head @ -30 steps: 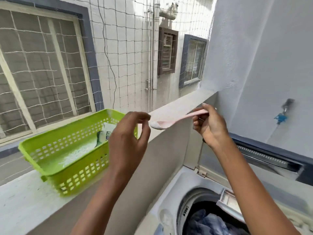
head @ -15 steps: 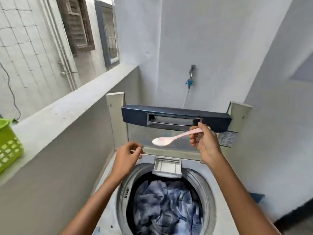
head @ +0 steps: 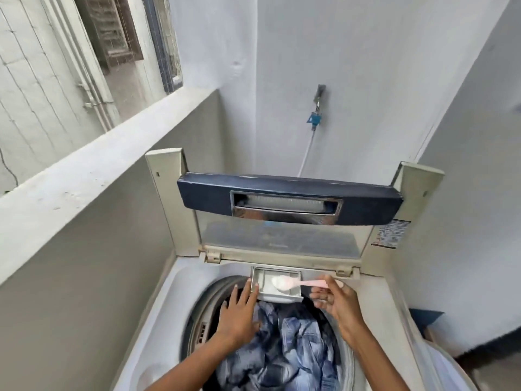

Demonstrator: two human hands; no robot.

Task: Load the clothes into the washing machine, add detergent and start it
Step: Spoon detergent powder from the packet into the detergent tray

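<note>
Midway through the detergent step, to judge by the pink spoon (head: 303, 283) poised with its bowl over the open detergent drawer (head: 277, 297) at the back edge of the tub mouth. Looks loaded with white powder, with more white apparently already lying in the drawer; cannot tell through the blur whether tipping has begun. Loading seemingly done, with blue and grey clothes (head: 296, 342) heaped in the drum below. Most likely left to do: emptying the spoon, pushing the drawer in, lowering the lid (head: 282, 238) and starting the cycle. Lies nearly level, long axis running across the view, bowl pointing left over the drawer, handle pointing right. Pinched at the handle end between thumb and curled fingertips of the right hand (head: 338, 303), just right of the drawer. Steadying the drawer's left edge with the straight fingers of the left hand (head: 238, 314), spread flat and gripping nothing, palm above the tub opening. Around all this, the white top of the washing machine (head: 174, 292), lid propped upright behind the drawer with a dark blue handle bar (head: 290, 203) across its upper edge. Farther back, a tap (head: 315, 117) with a hose on the grey wall; off to the left, a concrete ledge (head: 84, 176).
</note>
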